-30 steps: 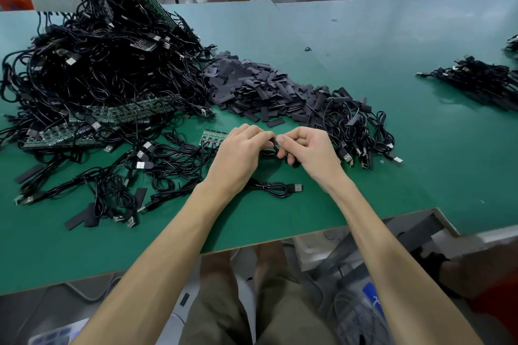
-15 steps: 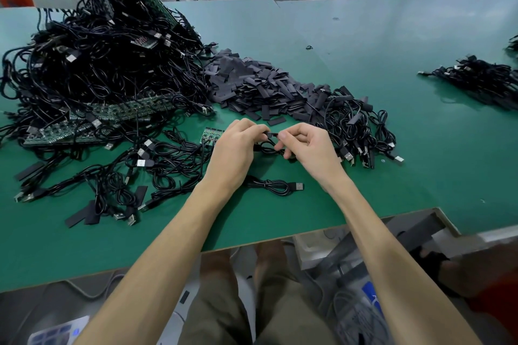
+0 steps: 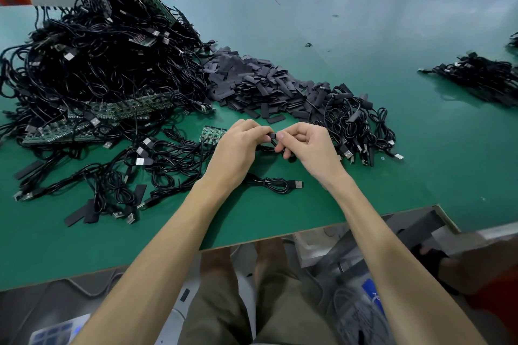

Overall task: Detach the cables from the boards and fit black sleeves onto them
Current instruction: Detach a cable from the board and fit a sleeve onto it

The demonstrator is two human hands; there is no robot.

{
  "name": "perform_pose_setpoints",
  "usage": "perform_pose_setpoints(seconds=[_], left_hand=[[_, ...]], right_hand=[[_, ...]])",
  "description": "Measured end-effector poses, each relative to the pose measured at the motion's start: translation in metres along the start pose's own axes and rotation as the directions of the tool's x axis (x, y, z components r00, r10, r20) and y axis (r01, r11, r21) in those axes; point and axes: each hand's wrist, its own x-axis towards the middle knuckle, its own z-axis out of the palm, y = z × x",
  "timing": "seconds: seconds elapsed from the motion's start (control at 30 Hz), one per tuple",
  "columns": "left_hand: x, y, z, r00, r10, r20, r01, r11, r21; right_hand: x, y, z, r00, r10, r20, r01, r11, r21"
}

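Pinching black sleeve [image 3: 271, 136] | between left hand [image 3: 238, 151], right hand [image 3: 305, 148] | cable [image 3: 276, 184] runs beneath grip

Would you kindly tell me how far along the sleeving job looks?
Done: a heap of cables right of the hands appears sleeved. In hand: left hand and right hand pinch a small black piece on one cable. Left: the big tangle still plugged into boards, and a large sleeve pile.

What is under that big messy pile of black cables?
Green boards poke out beneath the cable pile, resting on the green table. Whatever lies deeper inside is covered by cables.
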Motion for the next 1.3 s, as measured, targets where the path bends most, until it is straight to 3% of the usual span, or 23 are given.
perform_pose_setpoints(seconds=[0.37,0.67,1.0,1.3], left_hand=[[0.0026,-0.0044,0.0015,0.997,-0.070,-0.015,0.068,0.992,-0.108],[0.0037,-0.0070,0.0044,0.962,-0.268,-0.053,0.263,0.961,-0.086],[-0.0005,0.0006,0.0058,0.986,-0.132,-0.102,0.141,0.986,0.090],[0.0000,0.0003,0.0092,0.982,-0.150,-0.111,0.168,0.970,0.177]], right_hand=[[0.0009,0.0013,0.0014,0.999,0.007,-0.034,-0.008,1.000,-0.008],[0.0015,0.0004,0.0018,1.000,0.012,-0.023,-0.013,1.000,-0.029],[-0.0004,-0.0041,0.0021,0.999,0.020,-0.034,-0.020,1.000,0.000],[-0.0013,-0.0048,0.0007,1.000,-0.007,0.000,0.007,1.000,-0.011]])
